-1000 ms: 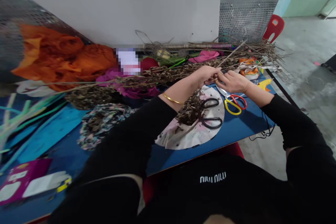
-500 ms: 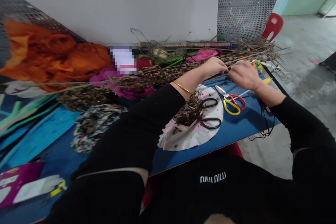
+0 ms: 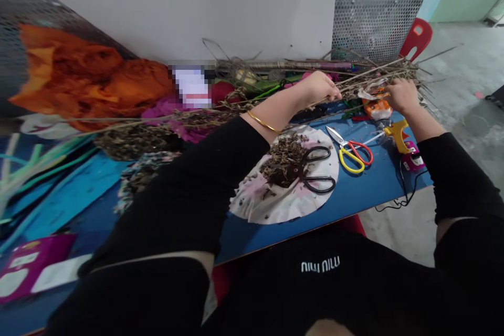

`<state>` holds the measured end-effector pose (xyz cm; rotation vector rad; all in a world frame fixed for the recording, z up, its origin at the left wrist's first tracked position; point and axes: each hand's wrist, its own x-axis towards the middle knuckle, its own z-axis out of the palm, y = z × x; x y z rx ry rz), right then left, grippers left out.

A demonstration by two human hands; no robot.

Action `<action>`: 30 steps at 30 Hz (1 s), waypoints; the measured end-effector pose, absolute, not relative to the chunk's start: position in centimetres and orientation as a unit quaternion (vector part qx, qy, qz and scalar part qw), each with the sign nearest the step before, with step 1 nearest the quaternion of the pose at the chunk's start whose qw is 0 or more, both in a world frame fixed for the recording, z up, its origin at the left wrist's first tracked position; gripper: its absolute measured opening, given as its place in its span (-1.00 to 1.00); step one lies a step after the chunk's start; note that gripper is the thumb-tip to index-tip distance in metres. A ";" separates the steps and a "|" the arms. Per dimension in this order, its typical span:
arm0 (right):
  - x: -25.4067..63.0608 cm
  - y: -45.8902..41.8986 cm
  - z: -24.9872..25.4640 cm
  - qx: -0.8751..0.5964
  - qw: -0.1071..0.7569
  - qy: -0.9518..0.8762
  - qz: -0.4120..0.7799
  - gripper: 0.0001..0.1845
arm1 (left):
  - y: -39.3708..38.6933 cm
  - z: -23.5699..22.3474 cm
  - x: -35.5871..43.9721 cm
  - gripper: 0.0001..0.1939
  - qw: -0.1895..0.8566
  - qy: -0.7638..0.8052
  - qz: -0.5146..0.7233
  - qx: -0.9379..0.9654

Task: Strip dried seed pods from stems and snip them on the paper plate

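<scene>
Stems (image 3: 368, 74), thin, dry and brown, run between curled left hand (image 3: 322, 85) and bent right hand (image 3: 403, 94); whether either grips, I cannot tell; yellow-and-red-handled metal scissors (image 3: 342, 144) lie nearby.

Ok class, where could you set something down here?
Bare tabletop shows between white cloth, red-yellow scissors and front edge, left of the glue gun. Crowded behind: stalks, orange fabric, left hand, right hand.

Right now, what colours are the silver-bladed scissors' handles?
The scissors have one red handle and one yellow handle, best seen in the head view.
</scene>
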<state>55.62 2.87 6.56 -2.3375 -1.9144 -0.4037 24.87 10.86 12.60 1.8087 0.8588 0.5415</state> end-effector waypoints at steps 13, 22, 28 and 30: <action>54.9 3.8 9.3 -0.811 0.109 -0.538 -0.202 -0.62 | 9.6 15.1 20.3 -0.93 0.483 0.360 0.159 0.782; 58.3 3.0 7.4 -0.806 0.055 -0.552 -0.207 -0.49 | 10.7 17.0 14.5 -0.80 0.359 0.403 0.108 0.835; 59.1 3.0 6.4 -0.824 0.029 -0.524 -0.214 -0.47 | 10.9 17.1 10.1 -0.75 0.338 0.411 0.108 0.840; 59.1 3.0 6.4 -0.824 0.030 -0.524 -0.213 -0.48 | 10.5 17.1 8.7 -0.78 0.337 0.419 0.116 0.835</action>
